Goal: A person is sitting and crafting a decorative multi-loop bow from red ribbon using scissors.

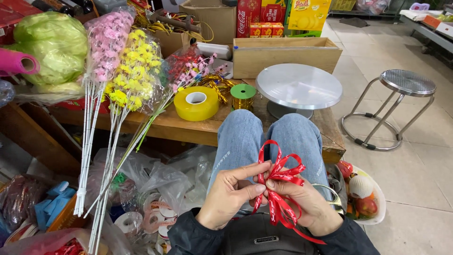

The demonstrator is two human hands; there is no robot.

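A red ribbon (279, 175) is folded into several loops over my lap. My left hand (230, 194) pinches the loops at their middle with thumb and forefinger. My right hand (309, 203) grips the same bunch from the right, and the ribbon's tails wind down across its fingers. Both hands meet above my knees in blue jeans (245, 137). My sleeves are dark.
A wooden table (188, 128) ahead holds a yellow tape roll (196, 103), a gold ribbon spool (243, 96), a round metal turntable (298, 87) and artificial flower stems (120, 75). A metal stool (401, 99) stands right. A bowl of fruit (361, 193) sits by my right knee.
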